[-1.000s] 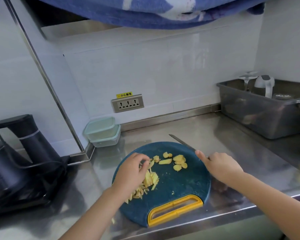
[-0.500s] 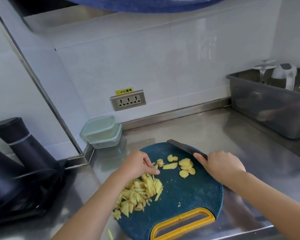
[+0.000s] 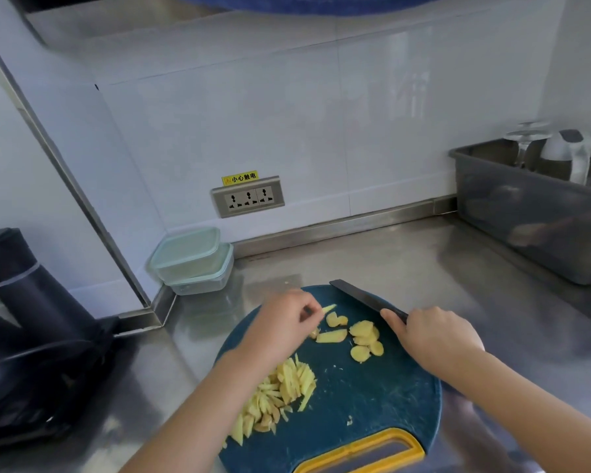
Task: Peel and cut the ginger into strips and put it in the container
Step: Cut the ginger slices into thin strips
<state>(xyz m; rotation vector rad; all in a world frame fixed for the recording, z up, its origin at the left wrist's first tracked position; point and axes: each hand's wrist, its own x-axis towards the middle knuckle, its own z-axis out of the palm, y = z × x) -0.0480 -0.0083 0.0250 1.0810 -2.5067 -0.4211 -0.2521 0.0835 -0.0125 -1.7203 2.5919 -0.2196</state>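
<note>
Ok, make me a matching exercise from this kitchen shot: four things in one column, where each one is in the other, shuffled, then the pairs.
1 knife
2 ginger strips
3 ginger slices
4 stacked containers

A in the back corner of the counter
B piled on the left side of the cutting board
C gripped by the right hand
D on the board, between the left hand and the right hand

Pairs: 1-C, 2-B, 3-D, 4-A

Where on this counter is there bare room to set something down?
The counter is bare behind the cutting board, between the stacked containers and the grey tub. The board's near right part, by the yellow handle, is free. Crowded: its left and middle, with ginger strips, slices, knife, left hand, right hand.
</note>
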